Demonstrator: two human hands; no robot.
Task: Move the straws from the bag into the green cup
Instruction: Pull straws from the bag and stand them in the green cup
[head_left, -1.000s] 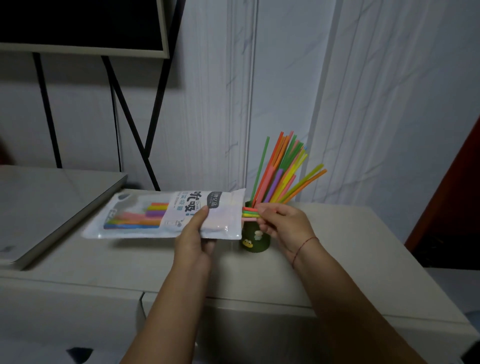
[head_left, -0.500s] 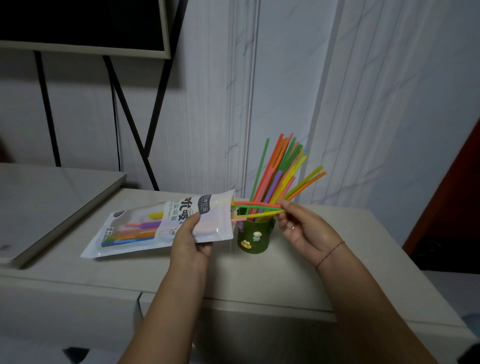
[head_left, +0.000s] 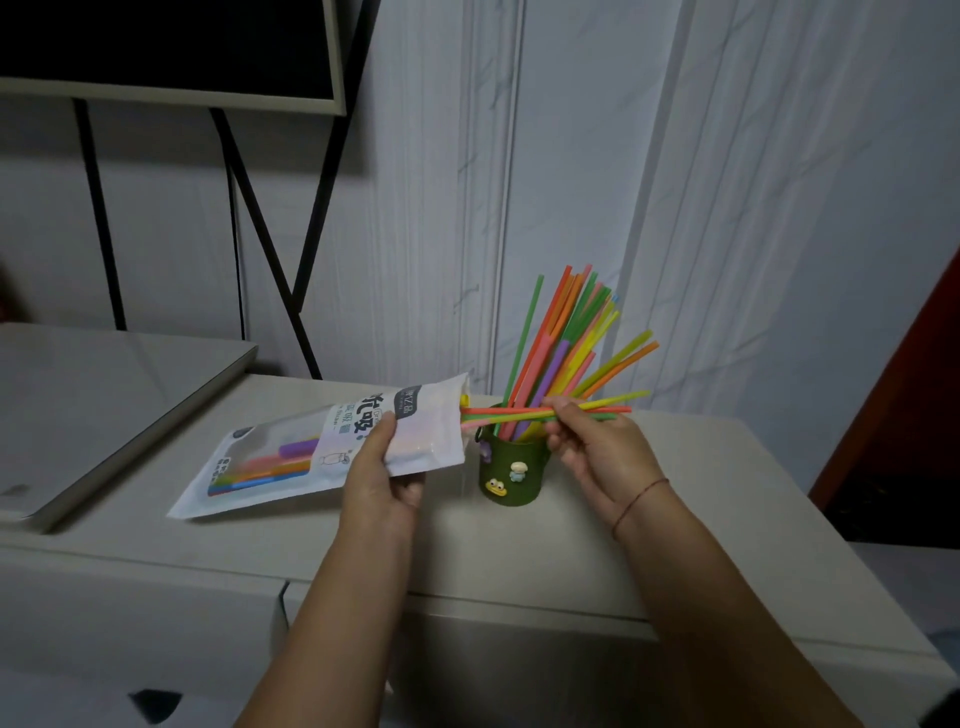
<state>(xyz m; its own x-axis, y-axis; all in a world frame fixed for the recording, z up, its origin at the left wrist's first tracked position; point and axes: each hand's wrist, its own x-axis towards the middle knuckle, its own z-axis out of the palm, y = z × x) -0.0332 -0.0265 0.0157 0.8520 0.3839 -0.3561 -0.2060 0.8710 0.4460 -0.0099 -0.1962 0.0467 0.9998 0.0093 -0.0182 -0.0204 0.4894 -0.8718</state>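
Left hand (head_left: 382, 480): fingers clamped on the bag (head_left: 332, 447), lifting its open end, mouth facing right.
Right hand (head_left: 597, 449): fingers pinched on a few straws (head_left: 519, 413) lying level, half drawn from the bag mouth.
Green cup (head_left: 511, 470): upright on the cabinet top (head_left: 701, 519), just right of the bag, holding many straws fanned rightward.

Right hand (head_left: 587, 441) pinches straws (head_left: 511, 413) jutting from held bag (head_left: 322, 452).
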